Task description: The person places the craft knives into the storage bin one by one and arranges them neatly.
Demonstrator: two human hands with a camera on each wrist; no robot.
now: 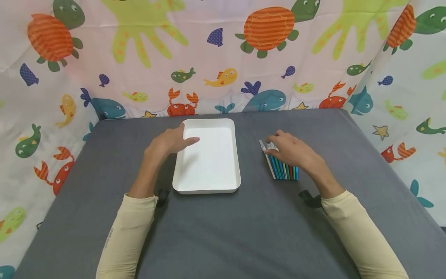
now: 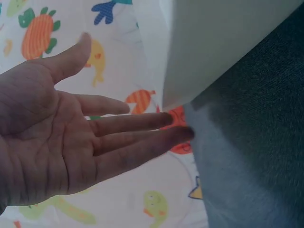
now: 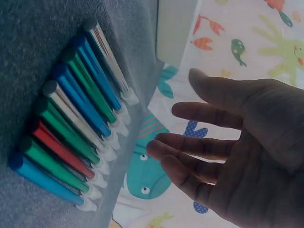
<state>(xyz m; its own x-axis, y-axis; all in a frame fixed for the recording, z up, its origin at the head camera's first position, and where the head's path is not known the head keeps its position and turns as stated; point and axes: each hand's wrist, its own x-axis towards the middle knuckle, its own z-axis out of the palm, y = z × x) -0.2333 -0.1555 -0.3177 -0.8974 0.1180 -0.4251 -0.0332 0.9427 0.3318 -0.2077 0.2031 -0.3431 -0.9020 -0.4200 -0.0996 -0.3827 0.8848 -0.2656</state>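
Observation:
A white rectangular tray (image 1: 209, 162) lies on the grey cloth with nothing in it. My left hand (image 1: 170, 141) is at the tray's far left corner, thumb out over its inside. In the left wrist view the fingers are spread beside the tray's outer wall (image 2: 209, 52). Right of the tray lies a row of slim pens (image 1: 283, 170), side by side, in blue, green, red and white, with white tips. My right hand (image 1: 292, 149) hovers over their far ends. Its fingers (image 3: 204, 142) are loosely bent and hold nothing, beside the pens (image 3: 71, 128) in the right wrist view.
The grey cloth (image 1: 223, 232) covers the table. Behind it and on both sides hangs a white curtain (image 1: 198, 46) printed with sea animals. A dark strap (image 1: 310, 199) shows at the right wrist and another (image 1: 162, 197) at the left.

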